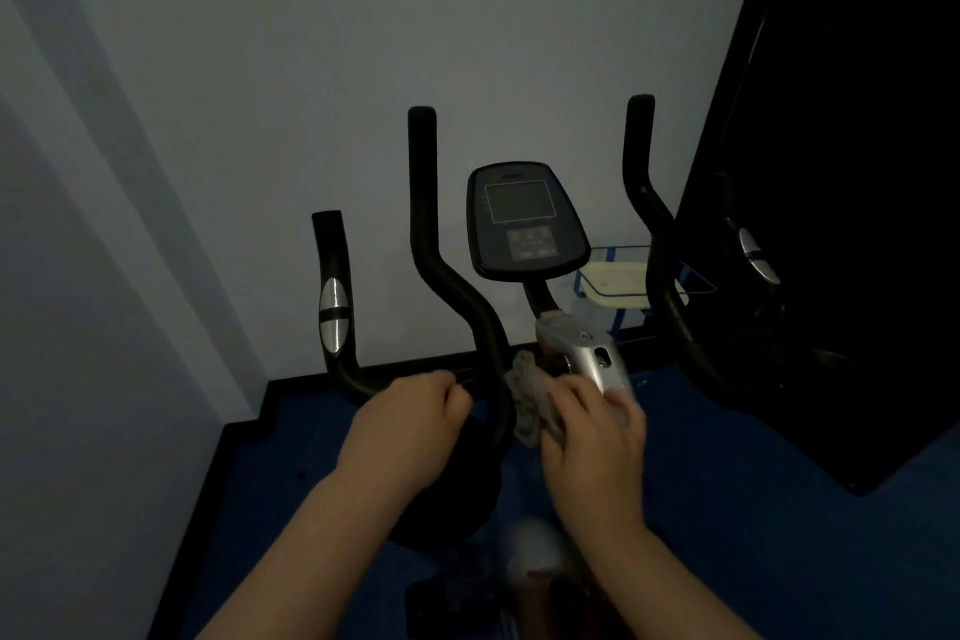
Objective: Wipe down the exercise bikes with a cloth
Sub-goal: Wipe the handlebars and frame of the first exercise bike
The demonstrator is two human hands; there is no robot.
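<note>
**Cloth at the handlebar stem, left hand steadying the bar**

Head view: the cloth (527,400) is a soft, crumpled grey rag, light and floppy, bunched against the silver stem (597,361) of the exercise bike, just right of the curved black handlebar (467,307). The right hand (592,431) presses it there with fingers curled over it; it is best held as a wad in the palm so it wraps round the tubes. The left hand (405,426) is clenched round the low crossbar of the handlebar. The bike itself looks heavy and rigid, unlikely to shift under wiping.

Beyond the stem stands the console (524,221), probably delicate at its screen and buttons. Far right, a pale tray (615,283) sits in a wire basket by the wall. The upright bar ends crowd the reach on both sides.
</note>
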